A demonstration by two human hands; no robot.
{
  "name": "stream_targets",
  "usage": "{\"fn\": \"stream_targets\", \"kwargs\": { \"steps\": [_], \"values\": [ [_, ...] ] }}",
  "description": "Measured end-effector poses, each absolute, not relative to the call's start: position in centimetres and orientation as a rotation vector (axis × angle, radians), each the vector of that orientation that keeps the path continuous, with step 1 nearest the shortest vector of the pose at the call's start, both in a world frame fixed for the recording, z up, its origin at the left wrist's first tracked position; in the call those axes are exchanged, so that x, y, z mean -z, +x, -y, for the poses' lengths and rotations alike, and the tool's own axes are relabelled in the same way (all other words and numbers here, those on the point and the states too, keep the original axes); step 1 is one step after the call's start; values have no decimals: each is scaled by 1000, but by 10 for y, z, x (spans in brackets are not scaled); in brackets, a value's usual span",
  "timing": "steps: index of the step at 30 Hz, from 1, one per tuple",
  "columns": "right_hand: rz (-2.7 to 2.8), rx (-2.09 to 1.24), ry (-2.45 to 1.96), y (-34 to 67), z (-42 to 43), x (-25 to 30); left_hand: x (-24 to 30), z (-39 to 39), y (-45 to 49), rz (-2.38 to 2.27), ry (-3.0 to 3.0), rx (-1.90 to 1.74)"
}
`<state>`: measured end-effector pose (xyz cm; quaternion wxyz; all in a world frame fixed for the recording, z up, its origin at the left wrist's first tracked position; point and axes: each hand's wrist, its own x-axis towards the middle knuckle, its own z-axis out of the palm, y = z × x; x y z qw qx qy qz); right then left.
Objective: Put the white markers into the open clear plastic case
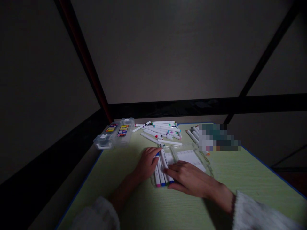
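Left hand (146, 163) flat, fingers together, braces the markers (160, 175) in the tray (193, 156). Right hand (189, 179) fingers cover them — gripping or not, can't tell. I'd nudge gently, caps level.

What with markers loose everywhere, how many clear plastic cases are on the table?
2: a closed case at the far left corner, possibly two side by side, and an open case under the left hand and right hand, holding markers.

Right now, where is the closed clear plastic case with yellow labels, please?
Head view: the closed clear plastic case lies at the far left corner of the green table, left of the loose white markers, beyond the left hand.
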<state>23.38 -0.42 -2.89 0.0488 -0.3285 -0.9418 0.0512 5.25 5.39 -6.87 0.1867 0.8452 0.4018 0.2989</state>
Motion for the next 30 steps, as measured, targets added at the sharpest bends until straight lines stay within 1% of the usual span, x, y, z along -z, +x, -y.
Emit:
{"fn": "stream_targets", "kwargs": {
  "steps": [30],
  "values": [
    [2836, -207, -993, 234, 7, 31, 68, -52, 52, -1131, 2524, -730]
  ]
}}
